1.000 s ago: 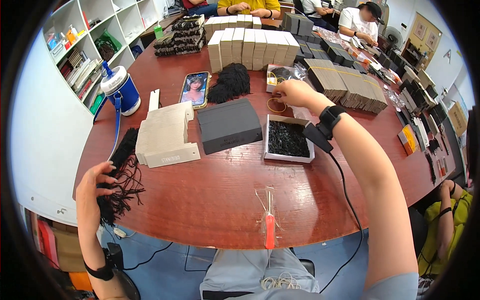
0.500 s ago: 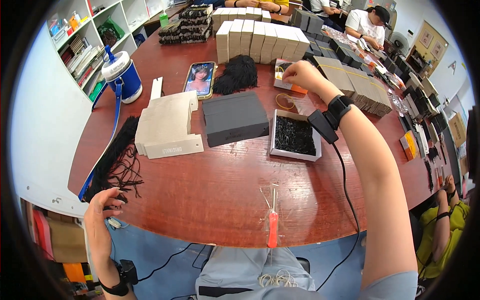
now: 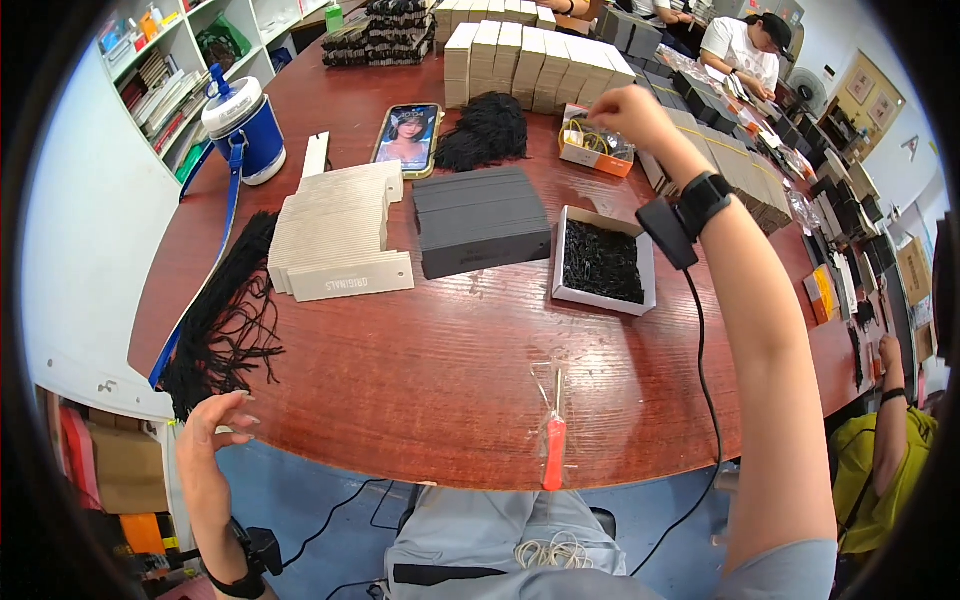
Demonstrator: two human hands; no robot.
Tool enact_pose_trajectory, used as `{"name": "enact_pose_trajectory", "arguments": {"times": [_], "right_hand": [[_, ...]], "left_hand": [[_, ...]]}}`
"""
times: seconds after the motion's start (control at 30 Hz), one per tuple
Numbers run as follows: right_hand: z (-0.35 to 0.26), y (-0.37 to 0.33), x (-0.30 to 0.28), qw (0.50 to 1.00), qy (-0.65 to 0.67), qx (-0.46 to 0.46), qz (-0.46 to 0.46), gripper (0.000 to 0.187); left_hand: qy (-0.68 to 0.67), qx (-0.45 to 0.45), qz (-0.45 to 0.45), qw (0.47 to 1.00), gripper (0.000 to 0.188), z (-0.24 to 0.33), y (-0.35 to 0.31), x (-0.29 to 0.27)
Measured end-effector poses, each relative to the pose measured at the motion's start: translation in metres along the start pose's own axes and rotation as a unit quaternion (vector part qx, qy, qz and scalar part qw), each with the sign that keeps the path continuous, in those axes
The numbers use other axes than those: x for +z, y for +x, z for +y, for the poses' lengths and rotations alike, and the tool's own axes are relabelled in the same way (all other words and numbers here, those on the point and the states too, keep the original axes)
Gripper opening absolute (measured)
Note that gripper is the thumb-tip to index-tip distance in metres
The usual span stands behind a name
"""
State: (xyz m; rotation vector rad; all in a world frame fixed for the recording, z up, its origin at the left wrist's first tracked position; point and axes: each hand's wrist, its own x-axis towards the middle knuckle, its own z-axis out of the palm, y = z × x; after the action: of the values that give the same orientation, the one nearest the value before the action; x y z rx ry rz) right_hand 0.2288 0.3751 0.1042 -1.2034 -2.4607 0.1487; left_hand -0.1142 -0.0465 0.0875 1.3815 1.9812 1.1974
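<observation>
My left hand (image 3: 213,432) hovers past the table's front left edge with fingers spread and curved, holding nothing. Nearest to it hangs a bundle of black cords (image 3: 222,320). My right hand (image 3: 628,112) is over a small orange-and-white box (image 3: 597,160), its fingers curled downward; what they hold, if anything, is hidden. Yellow rubber bands (image 3: 577,138) and clear plastic show in that box. In front of it is a white open box (image 3: 605,300) filled with small black pieces (image 3: 603,258). Stacks of beige cards (image 3: 330,235) and dark grey cards (image 3: 480,222) lie to its left.
A red-handled screwdriver-like tool (image 3: 554,450) lies at the front edge. Behind the cards are a phone (image 3: 408,140) and black tassels (image 3: 485,130). A blue-white jug (image 3: 243,130) stands left. Bundled cards (image 3: 535,65) line the back; co-workers sit beyond and right.
My right hand has risen slightly away from the small box. The yellow band and clear plastic in front of that box are gone; bands now show inside it. The view has shifted slightly.
</observation>
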Motion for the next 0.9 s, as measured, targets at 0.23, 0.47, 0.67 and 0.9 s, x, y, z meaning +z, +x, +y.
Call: {"name": "enact_pose_trajectory", "arguments": {"times": [0.23, 0.47, 0.67, 0.9], "right_hand": [[0.033, -0.003, 0.0, 0.983, -0.13, 0.123, 0.053, 0.026], [0.016, -0.061, -0.063, 0.998, -0.002, 0.068, 0.017, 0.029], [-0.009, -0.148, -0.082, 0.997, 0.018, 0.072, -0.009, 0.028], [-0.06, -0.246, -0.062, 0.986, 0.076, 0.144, -0.021, 0.025]], "left_hand": [[0.001, -0.001, -0.002, 1.0, 0.047, 0.003, -0.019, -0.005], [-0.02, -0.059, 0.009, 0.998, 0.046, -0.023, -0.055, -0.024], [-0.042, -0.137, -0.018, 0.99, 0.039, -0.07, -0.096, -0.033], [-0.025, -0.196, -0.06, 0.978, 0.026, -0.122, -0.131, -0.034]]}}
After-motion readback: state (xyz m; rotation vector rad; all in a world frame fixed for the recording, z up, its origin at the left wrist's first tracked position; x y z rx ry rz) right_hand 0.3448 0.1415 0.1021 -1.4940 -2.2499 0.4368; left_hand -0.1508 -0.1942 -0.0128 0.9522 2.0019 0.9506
